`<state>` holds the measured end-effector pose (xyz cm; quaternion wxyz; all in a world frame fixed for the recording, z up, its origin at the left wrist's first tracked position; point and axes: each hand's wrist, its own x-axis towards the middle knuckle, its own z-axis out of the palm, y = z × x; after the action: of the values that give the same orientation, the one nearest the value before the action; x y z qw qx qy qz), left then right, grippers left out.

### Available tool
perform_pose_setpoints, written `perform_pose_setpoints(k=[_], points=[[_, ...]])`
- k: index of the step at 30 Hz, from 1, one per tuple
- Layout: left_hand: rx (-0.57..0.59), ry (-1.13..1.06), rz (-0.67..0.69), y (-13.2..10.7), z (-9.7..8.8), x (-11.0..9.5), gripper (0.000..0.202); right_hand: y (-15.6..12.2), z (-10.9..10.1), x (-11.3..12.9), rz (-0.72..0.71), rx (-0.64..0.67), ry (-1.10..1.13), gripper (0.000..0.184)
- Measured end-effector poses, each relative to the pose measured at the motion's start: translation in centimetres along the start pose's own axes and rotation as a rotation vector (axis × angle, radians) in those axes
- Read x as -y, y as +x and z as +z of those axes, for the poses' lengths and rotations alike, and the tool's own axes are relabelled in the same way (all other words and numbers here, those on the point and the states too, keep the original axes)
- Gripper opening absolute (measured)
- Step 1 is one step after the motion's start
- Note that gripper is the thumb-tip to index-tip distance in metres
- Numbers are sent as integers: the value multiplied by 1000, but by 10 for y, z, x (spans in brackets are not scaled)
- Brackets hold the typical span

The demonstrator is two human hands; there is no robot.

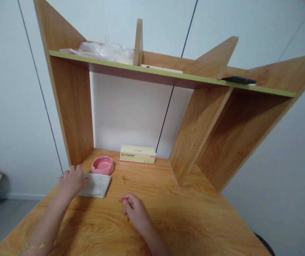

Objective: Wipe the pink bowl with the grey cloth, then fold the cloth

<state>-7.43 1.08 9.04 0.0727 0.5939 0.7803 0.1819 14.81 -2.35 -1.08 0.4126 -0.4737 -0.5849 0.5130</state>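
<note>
My left hand (71, 183) lies on the left end of a folded white cloth (97, 185) on the wooden desk (152, 185). Its fingers are curled over the cloth's edge. A pink dish (103, 165) stands just behind the cloth, touching its far edge. My right hand (134, 211) rests on the bare desk to the right of the cloth, fingers loosely curled, with nothing in it. A pale yellow box (137, 154) lies farther back against the wall.
Wooden side panels (74, 106) and a slanted divider (197, 131) wall in the desk's back. A shelf (168, 74) above carries a clear plastic bag (104, 49), a flat pale item and a dark flat object (239, 80).
</note>
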Motion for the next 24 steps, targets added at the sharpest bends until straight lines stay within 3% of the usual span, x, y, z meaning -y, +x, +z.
perform_pose_setpoints(k=[2, 4, 5, 7, 9, 11, 15, 24], points=[[-56, -41, 108, -9, 5, -23, 42, 2, 0, 2, 40, -33, 113, 29], [20, -144, 242, -18, 17, -48, 34, 4, -3, 3, 78, -90, 234, 35], [143, -362, 340, -23, 25, -59, 29, 6, -4, 3, 93, -121, 284, 38], [463, -760, 391, -33, 45, -76, 19, 10, -9, 2, 107, -172, 350, 41], [782, -1091, 335, -42, 66, -84, 19, 13, -13, 1, 107, -205, 397, 43], [955, -1362, 179, -49, 85, -84, 23, 14, -17, 1, 106, -236, 457, 43], [951, -1580, -10, -50, 108, -72, 22, 14, -22, 1, 127, -280, 569, 41], [910, -1640, -59, -46, 121, -65, 18, 11, -24, 5, 194, -238, 633, 36]])
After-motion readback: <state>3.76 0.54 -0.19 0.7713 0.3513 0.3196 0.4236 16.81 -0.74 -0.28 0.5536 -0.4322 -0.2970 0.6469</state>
